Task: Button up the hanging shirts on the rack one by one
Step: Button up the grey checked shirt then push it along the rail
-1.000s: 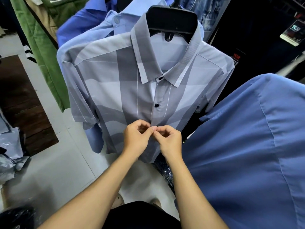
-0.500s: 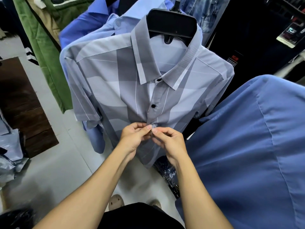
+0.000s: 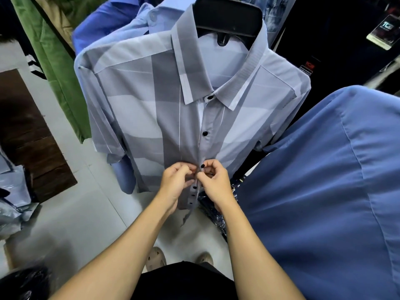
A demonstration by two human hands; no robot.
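Observation:
A grey and pale-blue patterned short-sleeved shirt [image 3: 138,118] hangs on a black hanger [image 3: 227,16] in front of me. Its black buttons at the collar [image 3: 210,97] and at the chest [image 3: 205,133] sit closed. My left hand [image 3: 176,184] pinches the left front edge of the placket at the middle of the shirt. My right hand [image 3: 214,182] pinches the right edge there, beside a third black button [image 3: 202,165]. Below my hands more black buttons [image 3: 194,187] show along the placket.
A plain blue shirt [image 3: 324,191] fills the right side, close to my right arm. Light blue [image 3: 151,20] and darker blue shirts hang behind the grey one, a green garment [image 3: 56,68] at the far left. Pale floor [image 3: 71,213], a dark mat [image 3: 28,135] and plastic-wrapped bundles lie at the left.
Both hands stayed on the placket at the third button, and that button now shows above my right thumb. The view came closer to the shirt.

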